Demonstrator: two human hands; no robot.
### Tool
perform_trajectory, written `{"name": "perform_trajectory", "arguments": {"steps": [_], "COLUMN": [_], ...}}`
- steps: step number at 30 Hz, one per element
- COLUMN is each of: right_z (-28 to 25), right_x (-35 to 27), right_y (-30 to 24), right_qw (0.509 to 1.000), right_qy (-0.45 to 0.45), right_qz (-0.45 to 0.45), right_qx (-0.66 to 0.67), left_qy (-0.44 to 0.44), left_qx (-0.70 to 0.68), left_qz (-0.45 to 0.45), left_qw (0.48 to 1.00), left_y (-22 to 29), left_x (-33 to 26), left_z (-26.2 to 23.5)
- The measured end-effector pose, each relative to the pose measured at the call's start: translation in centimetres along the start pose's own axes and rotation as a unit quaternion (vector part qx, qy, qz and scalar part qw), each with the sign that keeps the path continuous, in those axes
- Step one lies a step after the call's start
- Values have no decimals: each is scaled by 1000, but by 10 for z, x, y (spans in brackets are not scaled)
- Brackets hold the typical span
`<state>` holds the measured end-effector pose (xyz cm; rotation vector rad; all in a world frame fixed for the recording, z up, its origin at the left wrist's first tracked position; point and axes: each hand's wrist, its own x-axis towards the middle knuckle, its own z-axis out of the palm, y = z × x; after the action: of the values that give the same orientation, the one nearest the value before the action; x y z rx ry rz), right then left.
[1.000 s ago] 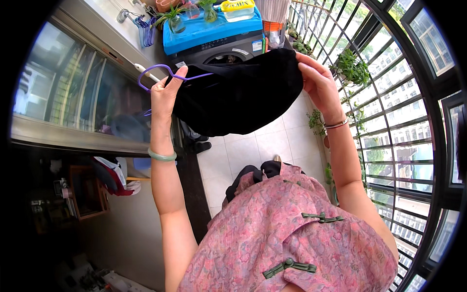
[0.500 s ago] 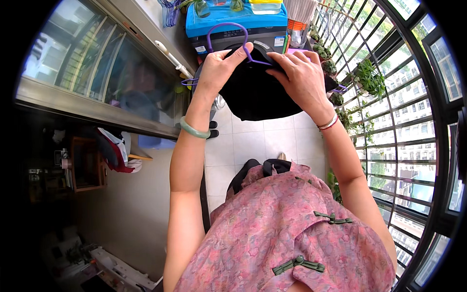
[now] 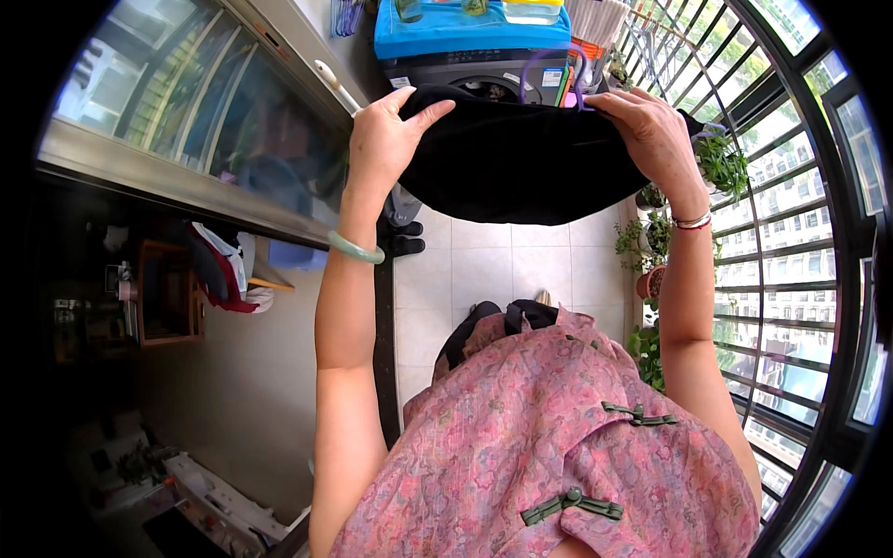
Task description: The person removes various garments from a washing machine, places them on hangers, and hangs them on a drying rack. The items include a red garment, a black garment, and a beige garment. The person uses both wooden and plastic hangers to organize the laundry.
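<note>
Black garment point(image 3: 521, 163), one, in the closed grip of two hands: left point(image 3: 386, 139), right point(image 3: 651, 139); one purple hanger point(image 3: 549, 65).

Both forearms rise from the lower edge; the left hand point(image 3: 386, 139) and right hand point(image 3: 651, 139) are raised at upper centre, fingers curled closed.

Left hand point(image 3: 389, 138) and right hand point(image 3: 651, 139) gripped the top edge of a black garment point(image 3: 516, 167), one at each end, cloth stretched between them and sagging below. A purple hanger point(image 3: 549, 65) hook rose just above the garment's middle. Behind it stood a washing machine point(image 3: 484, 76) with a blue cover point(image 3: 456, 37). Potted plants point(image 3: 651, 232) sat by the window bars on the right. Green bangle point(image 3: 355, 247) on left wrist. White tiled floor point(image 3: 493, 270) below.
</note>
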<state>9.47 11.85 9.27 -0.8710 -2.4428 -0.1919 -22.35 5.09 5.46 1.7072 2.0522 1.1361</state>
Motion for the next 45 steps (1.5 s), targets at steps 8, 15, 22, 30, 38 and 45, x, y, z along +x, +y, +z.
{"name": "perform_trajectory", "arguments": {"steps": [8, 15, 22, 30, 38, 45], "right_z": [-6, 6, 6, -11, 5, 18], "right_x": [4, 7, 7, -5, 0, 5], "right_y": [-1, -7, 0, 4, -18, -17], "right_qw": [938, 905, 914, 921, 899, 895], "right_qy": [0, 105, 103, 14, -22, 13], "right_qz": [35, 185, 185, 175, 101, 194], "right_qx": [344, 368, 347, 349, 426, 402], "left_qy": [-53, -102, -39, 38, -102, -6], "left_qx": [82, -606, -496, -512, -172, 77], "left_qz": [93, -113, -44, -21, 43, 259], "left_qw": [991, 781, 866, 858, 979, 963], "left_y": [-38, -37, -50, -21, -4, 17], "left_x": [17, -15, -21, -13, 15, -1], "left_z": [-16, -37, -41, -50, -58, -57]}}
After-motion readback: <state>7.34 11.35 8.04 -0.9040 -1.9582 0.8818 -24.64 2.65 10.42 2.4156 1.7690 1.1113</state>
